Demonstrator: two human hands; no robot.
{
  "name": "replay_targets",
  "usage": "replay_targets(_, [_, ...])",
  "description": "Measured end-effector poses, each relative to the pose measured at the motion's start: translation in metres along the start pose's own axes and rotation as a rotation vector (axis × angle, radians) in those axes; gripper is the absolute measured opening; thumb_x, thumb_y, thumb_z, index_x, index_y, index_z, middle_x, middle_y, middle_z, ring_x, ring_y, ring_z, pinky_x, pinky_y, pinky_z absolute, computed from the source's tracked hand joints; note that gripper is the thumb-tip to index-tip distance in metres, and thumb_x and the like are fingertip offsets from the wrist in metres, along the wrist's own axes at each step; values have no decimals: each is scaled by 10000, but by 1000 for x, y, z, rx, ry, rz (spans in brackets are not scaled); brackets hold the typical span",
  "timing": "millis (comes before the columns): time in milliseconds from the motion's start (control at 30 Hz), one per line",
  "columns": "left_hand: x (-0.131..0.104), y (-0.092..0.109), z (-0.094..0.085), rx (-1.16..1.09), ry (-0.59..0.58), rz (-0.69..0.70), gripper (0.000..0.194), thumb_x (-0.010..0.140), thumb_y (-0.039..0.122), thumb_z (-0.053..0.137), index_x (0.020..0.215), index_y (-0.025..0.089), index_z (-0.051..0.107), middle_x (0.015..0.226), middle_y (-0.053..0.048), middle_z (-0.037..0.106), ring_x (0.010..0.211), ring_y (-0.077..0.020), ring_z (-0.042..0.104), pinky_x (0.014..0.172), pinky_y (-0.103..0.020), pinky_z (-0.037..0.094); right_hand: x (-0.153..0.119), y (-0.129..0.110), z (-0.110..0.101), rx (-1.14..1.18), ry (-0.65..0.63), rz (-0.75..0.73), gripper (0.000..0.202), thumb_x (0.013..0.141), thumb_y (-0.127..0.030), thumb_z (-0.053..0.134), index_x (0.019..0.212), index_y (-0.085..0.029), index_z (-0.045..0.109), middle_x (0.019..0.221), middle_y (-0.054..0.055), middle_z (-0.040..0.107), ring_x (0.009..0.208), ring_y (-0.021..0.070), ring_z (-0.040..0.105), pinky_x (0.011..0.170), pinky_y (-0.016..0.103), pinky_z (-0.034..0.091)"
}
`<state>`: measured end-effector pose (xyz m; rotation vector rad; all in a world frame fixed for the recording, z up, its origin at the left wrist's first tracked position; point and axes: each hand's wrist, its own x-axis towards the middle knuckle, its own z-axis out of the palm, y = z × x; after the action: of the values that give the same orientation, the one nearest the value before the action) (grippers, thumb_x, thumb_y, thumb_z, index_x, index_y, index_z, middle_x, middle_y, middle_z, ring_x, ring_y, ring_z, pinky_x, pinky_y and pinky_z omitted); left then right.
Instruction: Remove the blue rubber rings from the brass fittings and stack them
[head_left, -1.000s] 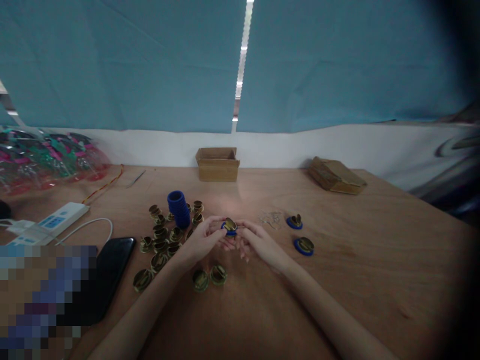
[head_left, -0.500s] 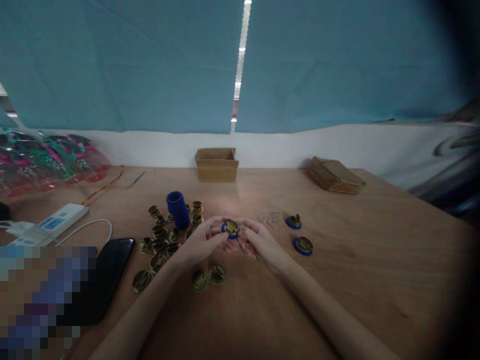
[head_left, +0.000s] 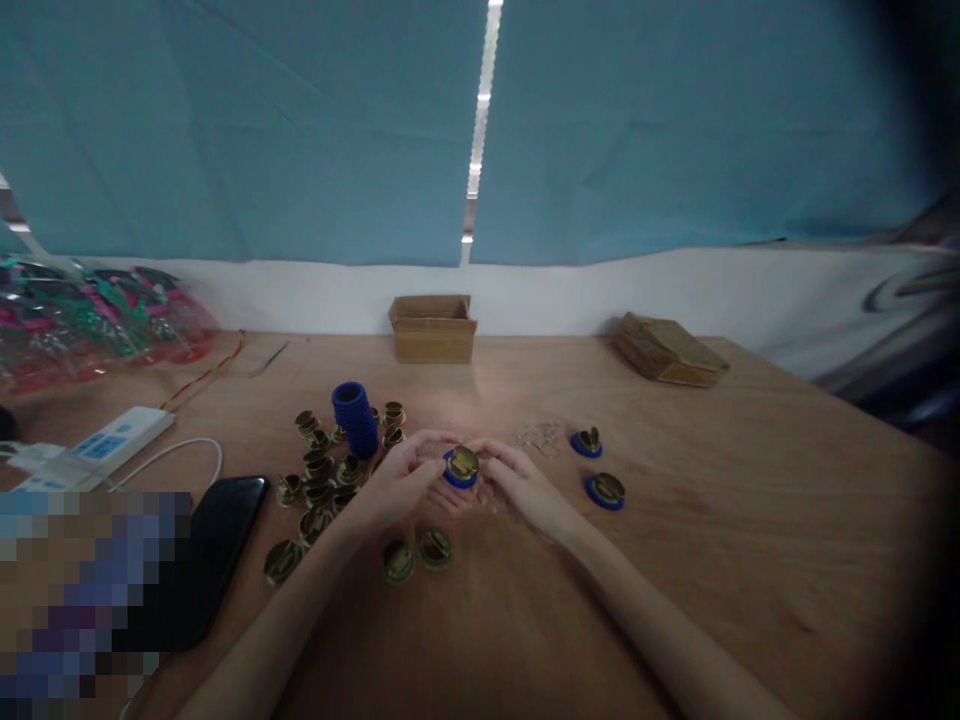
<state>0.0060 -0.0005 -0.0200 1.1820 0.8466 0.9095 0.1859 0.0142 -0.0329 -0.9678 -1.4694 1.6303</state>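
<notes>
Between my two hands sits a round brass-coloured metal piece with a blue ring (head_left: 462, 464) around it. My left hand (head_left: 403, 480) grips its left side, and my right hand (head_left: 523, 485) closes on its right side. To the left stands a leaning stack of blue rings (head_left: 355, 420), with several loose brass-coloured pieces (head_left: 320, 493) around it. Two more brass pieces (head_left: 417, 555) lie in front of my left hand. On the right, one blue-ringed piece (head_left: 587, 442) rests behind another blue-ringed piece (head_left: 606, 490). Small clear bits (head_left: 538, 437) lie beyond my right hand.
An open cardboard box (head_left: 433, 340) and a flattened brown box (head_left: 667, 350) stand at the back. At left are a black phone (head_left: 221, 550), a white power strip (head_left: 112, 445) with cables, tweezers (head_left: 270, 358) and clear-wrapped pink and green items (head_left: 105, 315).
The ringed piece has dropped slightly and tilted so that more of its blue ring's front edge shows. My fingers have shifted a little around it.
</notes>
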Motion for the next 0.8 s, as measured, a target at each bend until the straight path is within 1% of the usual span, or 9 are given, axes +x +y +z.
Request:
replay_targets(67, [0,-2,1,9,10,32,333,850,278,530,1165,171,505,832,-61,708,677,-191,701,637,-337,560,-1,-2,-1,-49,3,-31,200,821,-318,490,955,-186,557,681,-32,566,491,81,465,487,210,369])
replay_targets(133, [1,-5,1,38,39,57,298,868,301,518,1129,159,527,821,-58,702,672,-175,690,642,-319,554,-1,-5,-2,-124,1,-83,207,843,-327,474,972,-188,559,717,-17,578,539,98,492,520,223,386])
replay_targets(267, [3,-8,0,124,82,69,250,892,378,498,968,144,540,765,-53,687,646,-159,672,640,-303,549,-2,-7,-3,-370,4,-224,204,901,-309,447,1017,-192,568,842,24,614,734,142,560,633,250,425])
replay_targets(333, [4,-10,-2,157,67,97,244,897,394,493,925,152,512,757,-48,678,645,-159,672,634,-303,552,-2,-8,-4,-477,26,-272,196,922,-303,429,1009,-196,569,858,26,614,758,149,561,656,259,428])
replay_targets(467, [5,-16,-6,178,22,185,222,899,387,500,941,170,472,795,-32,648,634,-146,670,623,-299,562,-2,-8,-5,-639,76,-301,201,939,-308,411,866,-190,557,742,9,570,672,146,522,597,253,400])
replay_targets(567, [6,-20,-7,169,27,206,219,896,392,500,928,177,473,810,-18,609,626,-134,656,587,-275,558,-3,-8,-5,-746,102,-387,180,930,-261,424,801,-194,530,764,28,573,698,158,518,606,264,397])
replay_targets(700, [6,-18,-3,147,101,218,223,888,388,509,991,191,512,895,-28,595,759,-156,639,638,-283,562,-4,-5,-4,-841,172,-534,163,932,-196,400,843,-201,536,836,55,584,780,182,540,702,299,425])
replay_targets(767, [6,-16,-1,136,128,203,243,895,384,494,1043,192,520,978,-48,600,836,-170,634,692,-297,559,-5,-3,-3,-891,189,-554,165,935,-191,396,917,-200,560,884,69,591,821,194,553,728,313,437])
replay_targets(800, [6,-15,0,135,134,197,251,896,373,494,1064,189,524,1024,-60,602,892,-178,629,745,-306,550,-6,-2,-2,-917,181,-552,176,935,-191,395,963,-201,568,918,77,595,844,199,560,742,319,443])
